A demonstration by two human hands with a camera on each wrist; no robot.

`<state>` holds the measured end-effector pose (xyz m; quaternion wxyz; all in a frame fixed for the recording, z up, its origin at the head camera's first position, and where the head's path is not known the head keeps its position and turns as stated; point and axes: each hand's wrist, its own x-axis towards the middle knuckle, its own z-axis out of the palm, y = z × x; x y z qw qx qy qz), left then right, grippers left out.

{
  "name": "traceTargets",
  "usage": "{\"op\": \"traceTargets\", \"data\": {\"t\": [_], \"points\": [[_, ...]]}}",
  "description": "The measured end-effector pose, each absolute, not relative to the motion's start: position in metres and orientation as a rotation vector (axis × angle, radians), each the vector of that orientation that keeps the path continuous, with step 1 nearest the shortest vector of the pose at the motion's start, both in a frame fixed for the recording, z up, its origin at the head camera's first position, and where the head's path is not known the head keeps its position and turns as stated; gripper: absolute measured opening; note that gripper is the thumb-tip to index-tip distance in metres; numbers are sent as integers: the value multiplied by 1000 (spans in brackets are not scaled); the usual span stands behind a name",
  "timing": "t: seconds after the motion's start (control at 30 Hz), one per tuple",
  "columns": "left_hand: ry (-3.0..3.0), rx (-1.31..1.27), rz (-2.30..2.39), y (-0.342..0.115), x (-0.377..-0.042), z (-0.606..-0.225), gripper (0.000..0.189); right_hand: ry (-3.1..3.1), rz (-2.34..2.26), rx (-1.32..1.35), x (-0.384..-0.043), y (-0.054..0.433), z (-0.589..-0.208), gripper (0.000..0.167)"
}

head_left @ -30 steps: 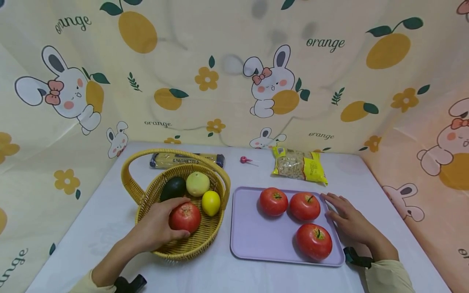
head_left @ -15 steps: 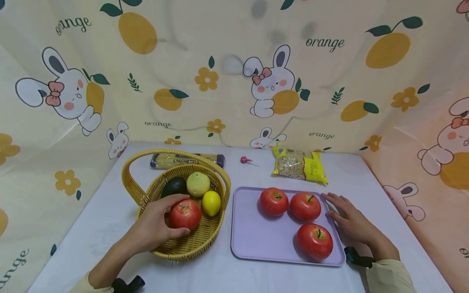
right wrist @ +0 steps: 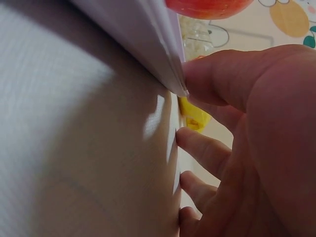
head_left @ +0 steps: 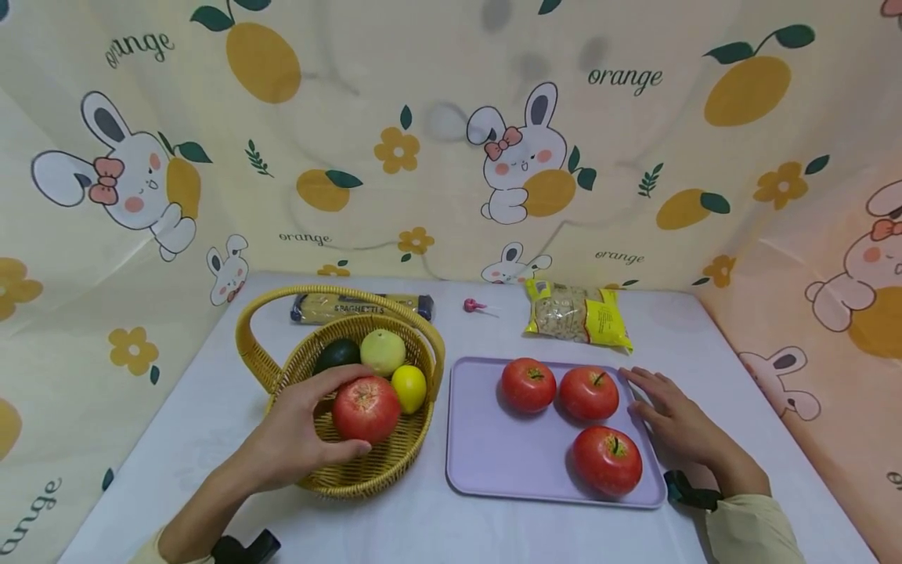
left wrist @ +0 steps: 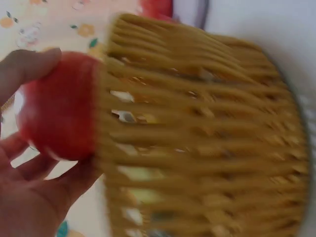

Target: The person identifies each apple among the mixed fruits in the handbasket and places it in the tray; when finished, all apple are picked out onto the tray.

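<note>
My left hand (head_left: 299,431) grips a red apple (head_left: 366,410) between thumb and fingers, over the wicker basket (head_left: 416,446). In the left wrist view that apple (left wrist: 61,106) shows at the level of the basket's rim, with its lower part hidden behind the weave. Inside the basket lie a dark green avocado-like fruit (head_left: 338,354), a pale green round fruit (head_left: 383,351) and a yellow lemon (head_left: 409,388). My right hand (head_left: 680,419) rests at the right edge of the lilac tray (head_left: 507,470), its thumb at the rim and its other fingertips on the tablecloth.
Three red apples sit on the tray: one at back left (head_left: 528,385), one at back right (head_left: 589,393) and one in front (head_left: 607,460). Behind stand a spaghetti pack (head_left: 310,309), a small pink item (head_left: 474,305) and a yellow-clear food bag (head_left: 578,316). The basket's handle (head_left: 257,356) arches up.
My left hand has raised the apple slightly and shifted it right, so it now overlaps the lemon's edge. My right hand stays at the tray.
</note>
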<state>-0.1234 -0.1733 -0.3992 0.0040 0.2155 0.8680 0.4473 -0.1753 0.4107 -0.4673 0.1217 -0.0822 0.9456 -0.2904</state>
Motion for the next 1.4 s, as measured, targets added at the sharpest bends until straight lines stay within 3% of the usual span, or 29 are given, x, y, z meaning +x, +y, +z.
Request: {"op": "traceTargets", "data": {"t": [0.47,0.9,1.4], "points": [[2381,1174,1473,-108,-106,-355,80,2761,-824,-208,-173,413,-465,75],[2187,1193,1598,-45,-123,-341,81,2767,-848,-226,-173,414,-466,76],[2270,1130,1532,-14,-125,-347,84,2762,-882,-257,-175,412,-470,74]]}}
